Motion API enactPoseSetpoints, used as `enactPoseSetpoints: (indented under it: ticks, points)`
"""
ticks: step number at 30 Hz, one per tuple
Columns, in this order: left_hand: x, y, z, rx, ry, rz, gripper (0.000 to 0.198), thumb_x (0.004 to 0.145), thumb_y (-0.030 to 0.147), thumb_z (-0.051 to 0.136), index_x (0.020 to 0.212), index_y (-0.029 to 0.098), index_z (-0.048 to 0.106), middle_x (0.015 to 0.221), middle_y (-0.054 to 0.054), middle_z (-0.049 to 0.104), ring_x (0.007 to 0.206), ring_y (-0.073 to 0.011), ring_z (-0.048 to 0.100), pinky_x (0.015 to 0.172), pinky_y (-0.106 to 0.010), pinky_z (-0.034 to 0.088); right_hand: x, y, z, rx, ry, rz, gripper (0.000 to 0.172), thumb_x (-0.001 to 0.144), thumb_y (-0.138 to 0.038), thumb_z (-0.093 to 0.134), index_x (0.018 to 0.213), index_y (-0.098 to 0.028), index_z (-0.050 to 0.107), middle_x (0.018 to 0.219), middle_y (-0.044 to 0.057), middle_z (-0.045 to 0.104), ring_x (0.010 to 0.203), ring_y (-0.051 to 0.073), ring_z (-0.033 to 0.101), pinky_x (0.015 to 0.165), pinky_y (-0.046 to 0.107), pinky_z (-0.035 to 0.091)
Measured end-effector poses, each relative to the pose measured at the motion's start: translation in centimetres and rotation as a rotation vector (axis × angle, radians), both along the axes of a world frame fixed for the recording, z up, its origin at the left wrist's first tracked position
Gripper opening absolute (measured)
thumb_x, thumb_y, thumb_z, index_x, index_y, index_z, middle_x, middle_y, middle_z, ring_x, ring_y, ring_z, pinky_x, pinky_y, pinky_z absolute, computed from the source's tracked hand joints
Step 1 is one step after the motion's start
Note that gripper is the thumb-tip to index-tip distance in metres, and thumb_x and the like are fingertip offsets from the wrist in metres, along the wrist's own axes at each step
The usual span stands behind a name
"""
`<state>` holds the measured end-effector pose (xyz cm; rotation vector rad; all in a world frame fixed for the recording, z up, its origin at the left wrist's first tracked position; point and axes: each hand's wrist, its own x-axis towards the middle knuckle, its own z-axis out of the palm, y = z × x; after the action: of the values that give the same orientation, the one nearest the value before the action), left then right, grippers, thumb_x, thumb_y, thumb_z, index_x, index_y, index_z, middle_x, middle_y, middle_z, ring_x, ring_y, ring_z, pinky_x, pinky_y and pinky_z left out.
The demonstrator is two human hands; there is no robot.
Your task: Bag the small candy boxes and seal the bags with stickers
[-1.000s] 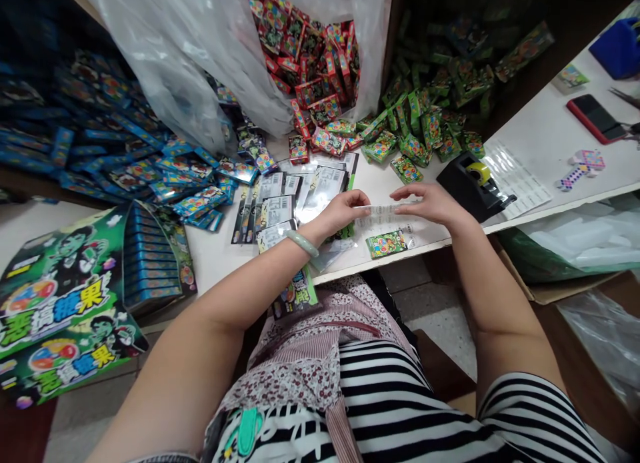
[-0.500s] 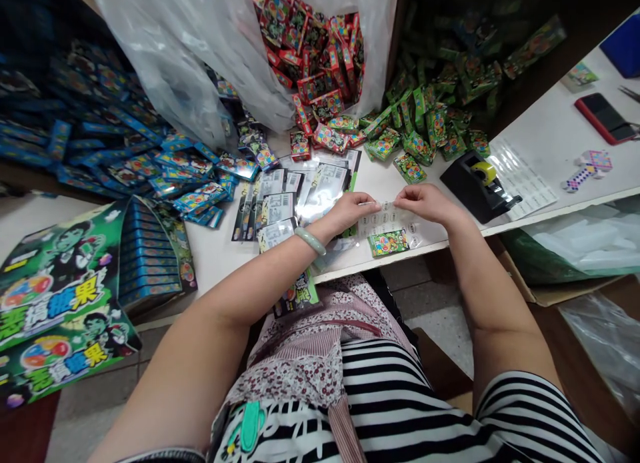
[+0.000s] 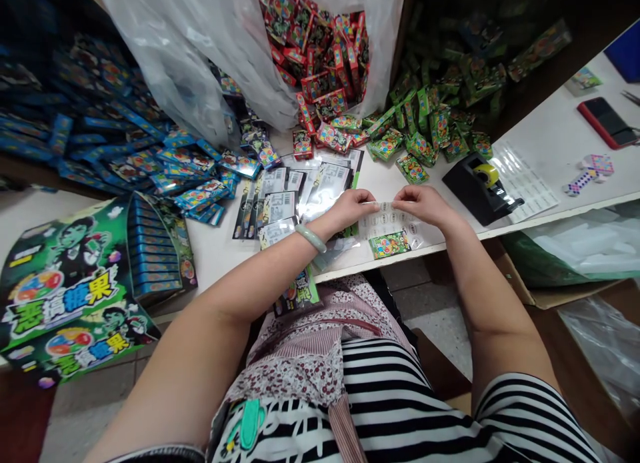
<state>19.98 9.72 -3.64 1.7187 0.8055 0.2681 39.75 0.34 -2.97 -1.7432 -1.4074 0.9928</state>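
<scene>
My left hand (image 3: 353,210), with a pale bangle on the wrist, pinches the upper left part of a clear sheet of round stickers (image 3: 385,220). Thumb and fingers of my right hand (image 3: 423,204) are closed on the same sheet's upper right edge. The sheet spans the gap between both hands, near the table's front edge. Just below it lies a small green candy box (image 3: 391,244), close to the sheet's lower edge. Flat printed black-and-white packages (image 3: 280,206) lie overlapping beside my left hand.
Blue boxes (image 3: 200,190), red boxes (image 3: 320,83) and green boxes (image 3: 435,130) are heaped along the back. A tape dispenser (image 3: 483,186) sits right, with more sticker sheets (image 3: 530,183) and a phone (image 3: 607,122) beyond. A green display box (image 3: 65,263) stands left.
Both hands stay at the sheet, my right hand's fingers slightly lower over its edge. The sheet lies a little flatter. The display box's front appears slightly further right.
</scene>
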Motion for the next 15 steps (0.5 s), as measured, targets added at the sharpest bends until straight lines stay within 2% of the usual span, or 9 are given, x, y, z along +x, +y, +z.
enactPoseSetpoints:
  ticks: [7, 15]
  points:
    - [-0.15, 0.03, -0.34, 0.047, -0.035, -0.014, 0.009, 0.075, 0.022, 0.068, 0.079, 0.016, 0.063, 0.076, 0.001, 0.063, 0.074, -0.0133, 0.052, 0.072, -0.026, 0.040, -0.31, 0.04, 0.40, 0.018, -0.010, 0.003, 0.020, 0.067, -0.037, 0.072, 0.068, -0.020, 0.061, 0.068, 0.000, 0.061, 0.065, 0.015, 0.051, 0.062, 0.030, 0.040]
    - [-0.28, -0.21, -0.12, 0.011, 0.011, -0.015, 0.012, 0.080, 0.026, 0.066, 0.074, 0.017, 0.062, 0.072, 0.000, 0.061, 0.069, -0.0132, 0.051, 0.070, -0.028, 0.041, 0.02, -0.07, -0.25, -0.026, -0.090, -0.006, 0.030, 0.074, -0.049, 0.072, 0.071, -0.020, 0.067, 0.070, 0.003, 0.067, 0.067, 0.017, 0.055, 0.061, 0.031, 0.038]
